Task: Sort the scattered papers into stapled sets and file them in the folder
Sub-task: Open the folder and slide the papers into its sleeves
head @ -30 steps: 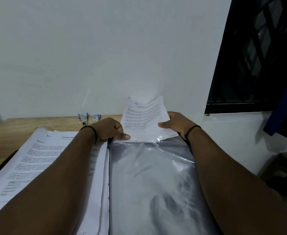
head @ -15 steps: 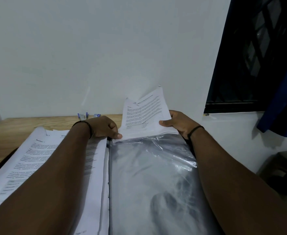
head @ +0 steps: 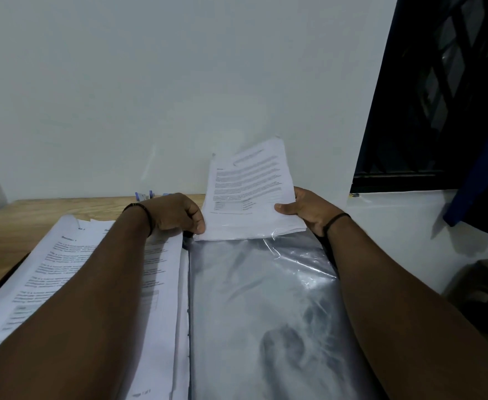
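An open folder lies in front of me, its right page a clear plastic sleeve point(head: 260, 298) over a dark backing. My right hand point(head: 306, 210) grips a printed paper set point(head: 248, 192) by its right edge, thumb on top; the set stands tilted up at the sleeve's far opening. My left hand point(head: 176, 213) pinches the near left corner of the set or the sleeve's mouth; which one I cannot tell. Filed printed papers point(head: 72, 269) lie on the folder's left side under my left forearm. A blue stapler point(head: 146, 195) peeks out behind my left hand.
The wooden table point(head: 49, 215) runs to a white wall close behind the folder. A dark window with a grille point(head: 427, 111) and blue cloth point(head: 485, 174) are at the right. A dark object point(head: 485, 293) sits low at the right, beside the table.
The paper set has come up and stands straighter, with more of the sheet showing above the sleeve's mouth. Both hands stayed at the sleeve's far edge.
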